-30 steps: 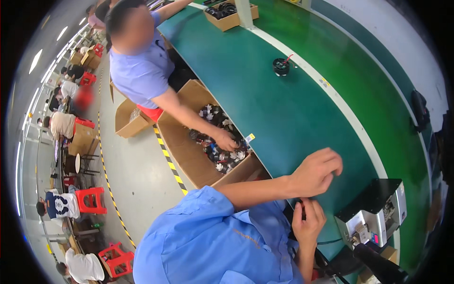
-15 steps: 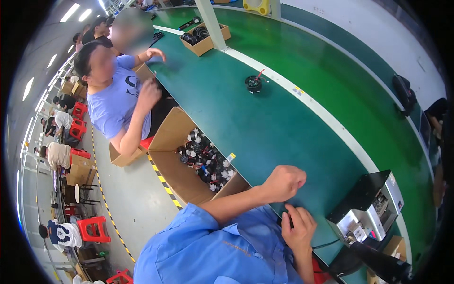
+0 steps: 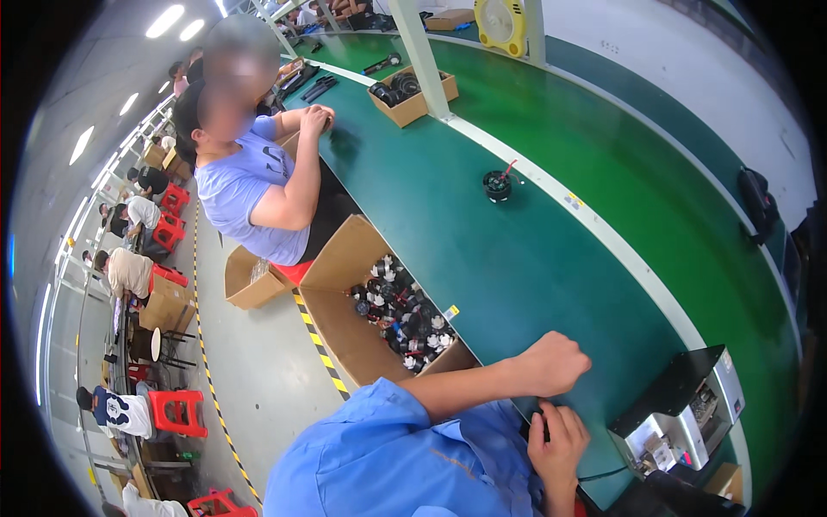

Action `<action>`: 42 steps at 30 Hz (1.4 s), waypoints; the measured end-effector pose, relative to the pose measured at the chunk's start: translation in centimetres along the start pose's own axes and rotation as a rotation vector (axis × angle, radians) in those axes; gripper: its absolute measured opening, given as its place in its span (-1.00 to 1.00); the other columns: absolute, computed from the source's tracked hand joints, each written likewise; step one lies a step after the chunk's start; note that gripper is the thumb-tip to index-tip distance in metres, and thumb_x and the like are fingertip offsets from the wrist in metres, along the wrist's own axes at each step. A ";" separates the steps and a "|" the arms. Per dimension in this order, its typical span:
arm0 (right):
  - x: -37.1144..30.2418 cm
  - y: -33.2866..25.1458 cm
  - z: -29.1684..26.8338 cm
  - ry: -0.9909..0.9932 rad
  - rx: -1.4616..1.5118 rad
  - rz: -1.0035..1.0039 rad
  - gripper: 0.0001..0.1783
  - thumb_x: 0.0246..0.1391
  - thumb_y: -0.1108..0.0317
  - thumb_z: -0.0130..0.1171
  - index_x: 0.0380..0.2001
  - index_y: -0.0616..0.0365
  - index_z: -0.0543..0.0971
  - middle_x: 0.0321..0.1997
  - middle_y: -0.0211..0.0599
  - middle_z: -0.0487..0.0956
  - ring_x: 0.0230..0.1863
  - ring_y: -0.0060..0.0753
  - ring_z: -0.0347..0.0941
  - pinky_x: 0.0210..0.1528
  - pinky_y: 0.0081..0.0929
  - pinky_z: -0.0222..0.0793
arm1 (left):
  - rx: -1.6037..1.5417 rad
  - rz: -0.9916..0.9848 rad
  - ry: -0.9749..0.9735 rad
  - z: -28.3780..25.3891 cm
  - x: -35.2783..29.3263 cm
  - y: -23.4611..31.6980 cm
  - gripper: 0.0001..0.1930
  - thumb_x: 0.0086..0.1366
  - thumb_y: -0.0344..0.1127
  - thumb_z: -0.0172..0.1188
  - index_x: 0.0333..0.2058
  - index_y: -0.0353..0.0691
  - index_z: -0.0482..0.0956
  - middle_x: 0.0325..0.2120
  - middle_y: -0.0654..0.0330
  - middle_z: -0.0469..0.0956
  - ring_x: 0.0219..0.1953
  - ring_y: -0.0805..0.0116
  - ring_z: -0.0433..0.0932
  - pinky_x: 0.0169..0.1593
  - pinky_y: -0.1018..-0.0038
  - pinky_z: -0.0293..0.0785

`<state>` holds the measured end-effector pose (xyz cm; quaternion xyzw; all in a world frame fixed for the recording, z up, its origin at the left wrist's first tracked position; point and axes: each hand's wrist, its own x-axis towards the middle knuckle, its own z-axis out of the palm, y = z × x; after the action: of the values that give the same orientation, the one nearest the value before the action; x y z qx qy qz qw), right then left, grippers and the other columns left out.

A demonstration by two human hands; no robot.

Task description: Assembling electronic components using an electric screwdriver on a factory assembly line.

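My left hand (image 3: pixel 556 365) is curled into a fist above the near edge of the green worktable (image 3: pixel 482 258). Its back faces up, so anything inside is hidden. Just below it, my right hand (image 3: pixel 560 441) has its thumb and fingers bent together at the table edge. Something small and dark shows between them, too small to name. A round black motor-like part (image 3: pixel 497 185) with red wires sits farther up the table. Left of my left forearm, an open cardboard box (image 3: pixel 332 323) holds several black parts with white finned tops (image 3: pixel 405 310).
A black and silver bench device (image 3: pixel 680 396) stands at the right, a cable beside it. Across the table, a co-worker in a lilac shirt (image 3: pixel 245 185) sits at the left edge. A smaller carton (image 3: pixel 413 102) of black parts stands by a white post (image 3: pixel 419 56).
The whole view has shifted, moving the scene right and down. The co-worker's hands, apart before, are now together. My two hands keep nearly the same closed pose by the table edge.
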<state>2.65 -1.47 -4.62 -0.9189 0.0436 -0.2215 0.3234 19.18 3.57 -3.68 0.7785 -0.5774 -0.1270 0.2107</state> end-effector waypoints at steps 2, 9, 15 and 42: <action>0.1 -0.1 0.0 0.005 -0.008 -0.008 -0.76 -0.05 0.41 0.21 -0.25 0.21 0.62 -0.46 -0.23 0.49 -0.46 -0.11 0.45 -0.43 -0.22 0.36 | -0.012 0.002 0.001 0.0 -0.1 0.0 -0.94 -0.13 -0.42 0.14 -0.60 -0.26 0.53 -0.70 -0.01 0.51 -0.56 -0.03 0.55 -0.50 0.16 0.43; 0.0 0.0 0.0 0.019 -0.030 -0.021 -0.78 -0.05 0.41 0.22 -0.27 0.21 0.62 -0.47 -0.24 0.49 -0.48 -0.12 0.45 -0.46 -0.24 0.35 | -0.063 0.026 0.068 0.6 -0.1 -0.2 -0.90 -0.16 -0.36 0.13 -0.69 -0.26 0.52 -0.73 -0.07 0.49 -0.60 -0.07 0.53 -0.53 0.14 0.42; 0.2 -0.1 0.0 0.016 -0.031 -0.009 -0.78 -0.06 0.41 0.23 -0.28 0.21 0.62 -0.47 -0.24 0.49 -0.49 -0.12 0.45 -0.47 -0.24 0.36 | -0.074 0.030 0.067 0.5 0.0 -0.3 -0.91 -0.16 -0.36 0.12 -0.69 -0.25 0.52 -0.73 -0.07 0.49 -0.60 -0.07 0.54 -0.52 0.14 0.41; 0.3 -0.5 -0.2 -0.020 -0.014 0.016 -0.81 -0.07 0.49 0.20 -0.31 0.28 0.58 -0.43 -0.18 0.53 -0.43 -0.04 0.47 -0.40 -0.22 0.38 | -0.071 0.027 0.054 0.5 0.0 -0.4 -0.93 -0.09 -0.40 0.14 -0.65 -0.25 0.50 -0.72 -0.01 0.48 -0.60 -0.03 0.52 -0.53 0.15 0.37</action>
<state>2.80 -1.24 -4.06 -0.9229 0.0494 -0.2095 0.3192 19.31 3.60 -4.32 0.7659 -0.5770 -0.1235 0.2554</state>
